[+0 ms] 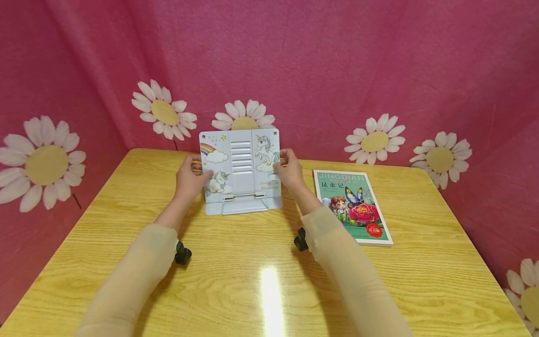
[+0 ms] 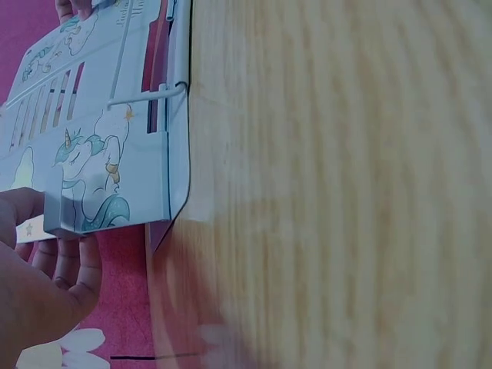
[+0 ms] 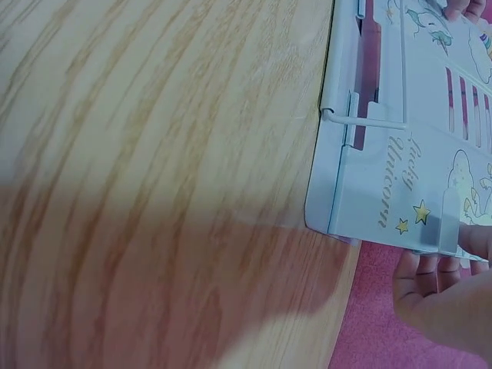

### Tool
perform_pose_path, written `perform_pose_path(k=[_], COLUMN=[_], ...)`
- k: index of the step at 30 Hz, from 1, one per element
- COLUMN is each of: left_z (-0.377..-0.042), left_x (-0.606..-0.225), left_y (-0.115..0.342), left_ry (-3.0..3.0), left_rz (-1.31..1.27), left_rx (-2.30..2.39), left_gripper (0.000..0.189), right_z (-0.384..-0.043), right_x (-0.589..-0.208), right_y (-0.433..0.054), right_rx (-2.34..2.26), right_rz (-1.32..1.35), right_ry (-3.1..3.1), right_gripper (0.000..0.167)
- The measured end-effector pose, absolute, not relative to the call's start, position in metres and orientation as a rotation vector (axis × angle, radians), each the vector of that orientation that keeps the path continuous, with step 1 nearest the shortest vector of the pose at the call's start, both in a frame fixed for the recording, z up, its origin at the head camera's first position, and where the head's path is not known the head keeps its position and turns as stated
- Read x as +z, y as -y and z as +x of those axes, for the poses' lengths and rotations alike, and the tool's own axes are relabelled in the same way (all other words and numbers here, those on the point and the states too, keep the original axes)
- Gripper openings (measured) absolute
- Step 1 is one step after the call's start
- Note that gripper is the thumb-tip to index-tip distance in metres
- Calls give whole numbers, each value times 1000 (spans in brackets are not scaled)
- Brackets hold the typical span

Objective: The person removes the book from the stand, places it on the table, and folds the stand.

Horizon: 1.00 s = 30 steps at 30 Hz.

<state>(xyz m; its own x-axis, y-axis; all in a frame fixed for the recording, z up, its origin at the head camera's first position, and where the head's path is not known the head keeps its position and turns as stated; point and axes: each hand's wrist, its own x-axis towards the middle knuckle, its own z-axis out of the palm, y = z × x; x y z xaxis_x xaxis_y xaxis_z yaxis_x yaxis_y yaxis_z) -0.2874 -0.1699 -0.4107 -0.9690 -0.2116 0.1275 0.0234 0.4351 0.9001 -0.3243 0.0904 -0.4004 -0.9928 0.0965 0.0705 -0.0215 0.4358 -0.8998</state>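
Note:
A white book stand (image 1: pixel 242 182) with unicorn, cloud and rainbow prints stands upright near the table's back. Slots run down its middle, and a white wire page holder (image 1: pixel 245 211) spans its lower ledge. My left hand (image 1: pixel 189 180) grips the stand's left side edge, thumb on the front and fingers behind. On the opposite edge, my right hand (image 1: pixel 290 171) pinches it the same way. The left wrist view shows the left hand (image 2: pixel 50 269) at the stand's side, fingers curled behind the panel. In the right wrist view the right hand (image 3: pixel 446 292) holds the edge near two printed stars.
A green children's book (image 1: pixel 353 206) with a butterfly and a red flower on its cover lies flat to the right, partly behind the right sleeve. The wooden table (image 1: pixel 227 271) meets a pink cloth (image 1: pixel 294 70) with daisies at its back.

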Motion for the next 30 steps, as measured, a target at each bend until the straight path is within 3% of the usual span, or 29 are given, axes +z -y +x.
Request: perform_pose_path(k=[30], left_z=[-255], left_x=[-412], left_y=[161], left_ry=[2537], left_rz=[48], left_rx=[-1631], left_gripper=[42], right_z=[-325], right_x=[-404], right_y=[-108], right_rx=[1611], right_rz=[-17], right_ry=[2573], right_gripper=[36])
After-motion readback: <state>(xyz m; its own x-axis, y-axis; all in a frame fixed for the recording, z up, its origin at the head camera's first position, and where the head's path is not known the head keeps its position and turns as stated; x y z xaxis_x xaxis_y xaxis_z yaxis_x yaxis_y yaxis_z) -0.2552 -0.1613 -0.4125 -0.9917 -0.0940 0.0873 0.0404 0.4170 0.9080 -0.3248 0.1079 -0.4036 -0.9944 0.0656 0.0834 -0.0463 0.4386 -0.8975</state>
